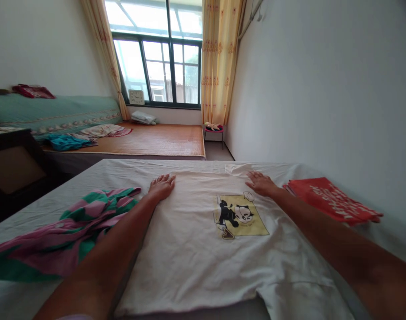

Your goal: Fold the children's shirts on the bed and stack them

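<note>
A white T-shirt with a yellow cartoon cat print lies spread flat on a white-sheeted bed. My left hand rests palm down on the shirt's far left edge, fingers stretched out. At the far right edge, near the collar, my right hand lies flat with its fingers apart. Neither hand holds anything. Both forearms reach forward along the shirt's two sides.
A pink and green patterned cloth lies crumpled left of the shirt. A folded red garment sits to the right by the wall. Beyond the bed stand a second bed with a woven mat, a small stool and a window.
</note>
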The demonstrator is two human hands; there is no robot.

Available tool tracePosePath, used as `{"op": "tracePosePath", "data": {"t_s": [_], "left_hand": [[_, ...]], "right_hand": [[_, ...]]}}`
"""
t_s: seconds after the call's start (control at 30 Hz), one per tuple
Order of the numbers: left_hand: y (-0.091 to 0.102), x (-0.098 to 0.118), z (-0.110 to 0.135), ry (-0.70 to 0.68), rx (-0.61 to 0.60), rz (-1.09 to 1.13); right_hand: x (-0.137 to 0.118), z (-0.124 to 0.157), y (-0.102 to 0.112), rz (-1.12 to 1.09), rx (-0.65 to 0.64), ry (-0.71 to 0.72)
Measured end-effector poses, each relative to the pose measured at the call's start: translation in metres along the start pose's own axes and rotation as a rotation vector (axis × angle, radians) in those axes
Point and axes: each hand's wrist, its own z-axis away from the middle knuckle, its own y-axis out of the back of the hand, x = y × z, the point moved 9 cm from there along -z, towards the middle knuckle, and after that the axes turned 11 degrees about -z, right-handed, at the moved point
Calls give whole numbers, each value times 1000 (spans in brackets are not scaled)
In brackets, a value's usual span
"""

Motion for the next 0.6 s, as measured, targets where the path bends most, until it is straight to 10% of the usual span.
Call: {"op": "tracePosePath", "data": {"t_s": [0.17,0.3,0.6], "left_hand": [[41,61,52,-264,87,-84],[43,125,152,-722,-11,66],[32,52,219,-578,-24,89]], "right_hand": [[-70,106,-20,-87,-159,424],[-36,164,-21,-148,-135,338],[50,231,15,-245,-4,152]]}}
